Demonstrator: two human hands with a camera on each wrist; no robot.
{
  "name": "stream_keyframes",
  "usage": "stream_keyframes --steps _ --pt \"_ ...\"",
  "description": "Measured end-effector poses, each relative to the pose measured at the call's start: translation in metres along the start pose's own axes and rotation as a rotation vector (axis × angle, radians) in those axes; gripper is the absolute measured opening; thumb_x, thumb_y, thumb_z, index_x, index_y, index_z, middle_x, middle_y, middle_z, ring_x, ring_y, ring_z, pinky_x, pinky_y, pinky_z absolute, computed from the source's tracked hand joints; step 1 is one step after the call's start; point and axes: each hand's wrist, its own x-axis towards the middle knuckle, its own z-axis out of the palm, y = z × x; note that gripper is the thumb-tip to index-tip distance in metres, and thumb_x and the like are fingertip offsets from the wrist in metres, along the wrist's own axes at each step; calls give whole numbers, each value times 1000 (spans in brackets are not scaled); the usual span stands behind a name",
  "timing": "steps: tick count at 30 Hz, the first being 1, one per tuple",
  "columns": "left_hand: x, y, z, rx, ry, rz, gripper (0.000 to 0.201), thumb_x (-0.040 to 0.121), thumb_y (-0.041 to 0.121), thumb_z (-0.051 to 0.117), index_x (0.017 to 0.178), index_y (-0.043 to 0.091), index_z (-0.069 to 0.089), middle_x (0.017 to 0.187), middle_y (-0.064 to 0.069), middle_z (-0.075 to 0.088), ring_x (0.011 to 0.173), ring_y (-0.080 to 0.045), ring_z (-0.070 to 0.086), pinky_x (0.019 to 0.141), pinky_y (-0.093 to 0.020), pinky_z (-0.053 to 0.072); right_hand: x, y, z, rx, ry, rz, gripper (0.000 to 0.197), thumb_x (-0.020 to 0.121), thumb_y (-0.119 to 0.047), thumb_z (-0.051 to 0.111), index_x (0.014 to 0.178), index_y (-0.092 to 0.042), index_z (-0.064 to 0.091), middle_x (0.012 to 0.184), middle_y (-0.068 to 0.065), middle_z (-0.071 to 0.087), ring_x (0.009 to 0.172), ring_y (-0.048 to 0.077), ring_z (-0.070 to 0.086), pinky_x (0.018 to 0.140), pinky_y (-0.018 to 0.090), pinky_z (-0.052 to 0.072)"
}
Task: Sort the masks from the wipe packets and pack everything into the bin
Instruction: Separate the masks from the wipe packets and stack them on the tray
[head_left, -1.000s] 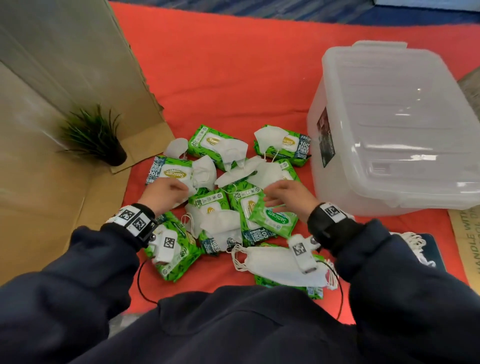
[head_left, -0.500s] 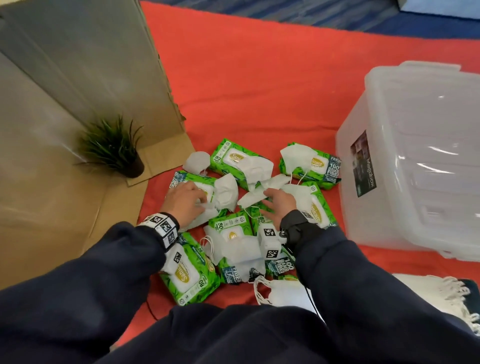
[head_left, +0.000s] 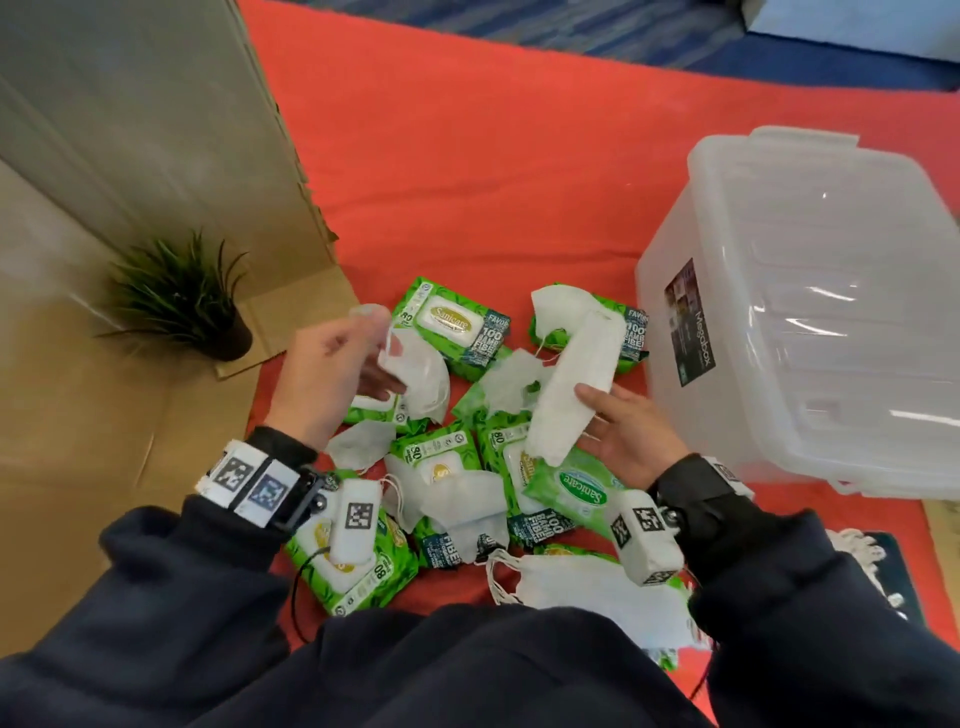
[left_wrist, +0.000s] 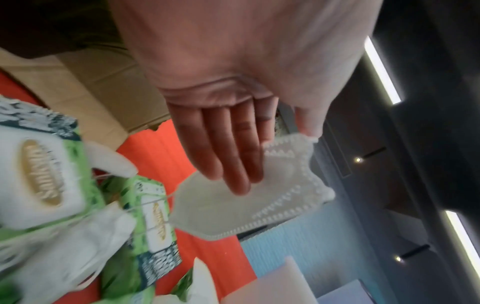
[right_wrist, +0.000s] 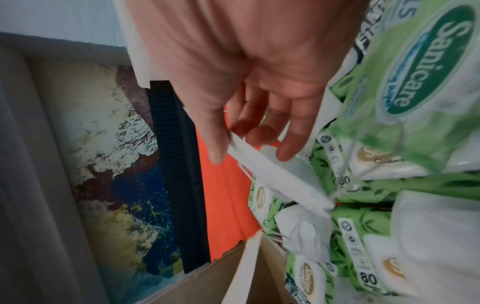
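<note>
Several green wipe packets (head_left: 457, 325) and white masks lie mixed in a pile on the red cloth (head_left: 467, 156). My left hand (head_left: 382, 353) is raised over the pile's left side and pinches a white mask (head_left: 421, 379) between thumb and straight fingers; the left wrist view shows this mask (left_wrist: 233, 209) hanging under the fingers. My right hand (head_left: 589, 415) pinches a folded white mask (head_left: 571, 384) that stands up over the pile's middle; the same mask (right_wrist: 275, 176) appears in the right wrist view. The translucent bin (head_left: 779, 312) stands at the right, its lid on.
A small potted plant (head_left: 182, 306) stands on cardboard (head_left: 130, 156) at the left, and a cardboard wall rises behind it. A fringed mat (head_left: 857, 551) lies below the bin. Another mask (head_left: 597, 597) lies close to my body.
Both hands were pressed down on the pile; now each is lifted off it with a white mask in its fingers. The view has shifted, so the bin sits further right.
</note>
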Motion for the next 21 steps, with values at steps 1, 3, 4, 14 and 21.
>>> stream_keyframes --steps 1,3,4,14,21 --pt "-5 -8 2 40 29 -21 28 97 29 69 83 4 72 75 0 72 56 -23 68 63 -44 57 -2 3 -1 -22 30 14 24 90 -12 72 114 -10 69 109 11 75 91 24 74 75 41 63" --pt "-14 -22 5 95 30 -46 9 88 17 79 87 11 72 73 -7 70 62 -18 66 66 -47 62 -1 4 -4 -84 136 -18 10 91 -14 73 98 -11 67 104 12 74 84 25 73 66 38 62" --pt "-18 -27 6 114 13 -49 13 86 13 81 94 16 71 74 -14 69 65 -20 65 67 -50 63 2 3 -7 -120 199 -56 10 92 -13 74 94 -11 64 104 14 73 85 26 72 65 38 61" --pt "-47 -32 32 -30 -112 -125 22 93 -4 65 100 14 76 94 -8 74 81 -22 68 60 -31 61 -7 -17 -2 -76 75 -112 29 95 3 63 120 -12 65 114 9 74 97 27 72 83 47 62" --pt "-55 -19 51 -96 -260 -130 46 91 -17 55 123 16 57 108 -12 78 88 -28 72 76 -45 58 -31 1 19 -149 -27 -144 23 91 4 67 108 -11 71 100 6 78 87 23 73 85 47 60"
